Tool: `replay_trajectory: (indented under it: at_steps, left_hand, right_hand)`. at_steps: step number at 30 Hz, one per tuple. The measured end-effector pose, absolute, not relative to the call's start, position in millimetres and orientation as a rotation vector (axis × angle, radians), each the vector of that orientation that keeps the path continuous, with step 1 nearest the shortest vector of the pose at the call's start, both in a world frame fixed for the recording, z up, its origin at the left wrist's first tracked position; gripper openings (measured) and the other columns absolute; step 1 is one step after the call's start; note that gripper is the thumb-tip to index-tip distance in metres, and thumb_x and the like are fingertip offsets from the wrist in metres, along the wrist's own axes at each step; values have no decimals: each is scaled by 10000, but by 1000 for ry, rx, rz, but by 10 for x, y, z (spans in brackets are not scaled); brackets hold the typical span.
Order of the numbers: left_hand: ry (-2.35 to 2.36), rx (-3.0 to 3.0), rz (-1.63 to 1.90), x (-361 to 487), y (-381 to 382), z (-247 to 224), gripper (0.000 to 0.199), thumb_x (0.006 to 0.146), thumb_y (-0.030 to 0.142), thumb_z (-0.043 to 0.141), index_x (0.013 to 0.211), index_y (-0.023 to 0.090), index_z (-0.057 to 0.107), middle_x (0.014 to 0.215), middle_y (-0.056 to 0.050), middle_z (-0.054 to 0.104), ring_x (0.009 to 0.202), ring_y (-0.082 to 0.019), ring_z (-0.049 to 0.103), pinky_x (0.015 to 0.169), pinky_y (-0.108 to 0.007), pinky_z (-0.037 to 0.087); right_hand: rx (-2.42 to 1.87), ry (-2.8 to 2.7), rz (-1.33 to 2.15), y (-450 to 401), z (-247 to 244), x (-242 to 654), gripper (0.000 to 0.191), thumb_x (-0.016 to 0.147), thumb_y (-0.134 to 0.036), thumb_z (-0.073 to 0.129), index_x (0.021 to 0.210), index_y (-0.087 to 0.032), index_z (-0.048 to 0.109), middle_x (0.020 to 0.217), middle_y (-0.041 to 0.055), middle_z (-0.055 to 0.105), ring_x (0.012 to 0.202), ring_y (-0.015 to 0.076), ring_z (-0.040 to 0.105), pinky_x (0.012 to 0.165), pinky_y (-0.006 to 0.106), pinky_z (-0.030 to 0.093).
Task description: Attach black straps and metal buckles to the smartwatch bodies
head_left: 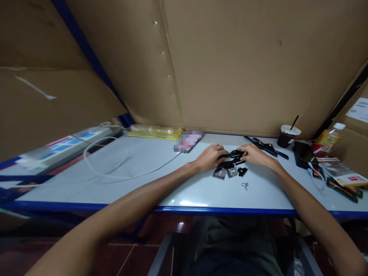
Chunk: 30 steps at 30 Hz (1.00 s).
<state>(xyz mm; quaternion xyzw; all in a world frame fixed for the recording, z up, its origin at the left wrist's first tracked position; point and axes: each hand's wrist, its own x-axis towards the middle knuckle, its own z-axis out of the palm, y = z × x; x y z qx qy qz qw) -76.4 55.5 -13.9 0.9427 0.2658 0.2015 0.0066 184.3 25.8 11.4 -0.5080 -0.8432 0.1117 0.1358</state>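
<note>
My left hand (211,156), with a ring on one finger, is closed on the left end of a black part (236,154) whose kind I cannot make out. At the part's other end, the fingers of my right hand (253,154) are closed on it too. Just below lies another long black piece (227,164), partly hidden by my left hand. Two small clear bags (220,173) and a small black bracket-like piece (242,171) rest nearer to me. A few small silvery screws (244,186) lie closer to the table edge.
Long black pieces (266,147) lie behind my right hand. A lidded cup with a straw (288,136), a bottle (329,140), a black case (304,155) and packets (343,172) stand or lie at right. A phone (188,141) on a white cable (135,177) lies left of my hands.
</note>
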Motion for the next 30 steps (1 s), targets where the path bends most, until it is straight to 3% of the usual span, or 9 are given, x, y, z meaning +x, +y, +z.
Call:
replay_trajectory:
  at_steps: [5,9,12,18,24,30]
  left_hand:
    - [916,2873,569,-867,733,-178,288,981,217,568,1219,239,728,1101,-74,706,1041,-228,652,912,-352,521]
    - [948,2855,594,-883,808,-201,300,981,217,552,1218,244,734,1127,-81,705,1086,-239,649,922,-352,525]
    - [919,2824,646,-885,848,-227,298,1021,267,500,1174,218,751,1097,-93,712,1059,-234,646,938,-367,523]
    - [848,2879,754,-868,778,-183,319,1042,342,498,1147,190,758,1093,-108,686,1028,-231,617,955,-388,503]
    - [813,2939,557,-844,676,-144,258,1002,280,552,1159,207,743,1067,-87,681,1004,-228,630,897,-362,503]
    - [862,2920,464,-841,650,-144,275,995,267,541,1198,225,723,1137,-80,682,984,-220,661,856,-346,515]
  right_hand:
    - [-1613,-2413,210,204,165,1927,438,805,-223,709,1239,-214,763,1083,128,749,923,283,678,789,373,449]
    - [-1568,-2421,144,171,127,1888,314,861,-238,681,1162,-232,768,1130,125,743,999,287,670,819,372,449]
    - [-1600,-2386,73,144,87,1785,243,902,-262,663,1120,-239,767,1108,125,743,983,286,669,817,371,449]
    - [-1607,-2258,-30,46,173,1638,284,954,-268,630,1206,-194,737,1169,136,729,925,245,675,789,344,448]
    - [-1683,-2234,-100,-15,334,1680,209,939,-177,585,957,-232,786,948,77,779,845,224,678,705,314,393]
    - [-1760,-2275,-69,-20,311,1702,226,968,-279,582,864,-209,770,822,98,744,744,211,641,632,311,316]
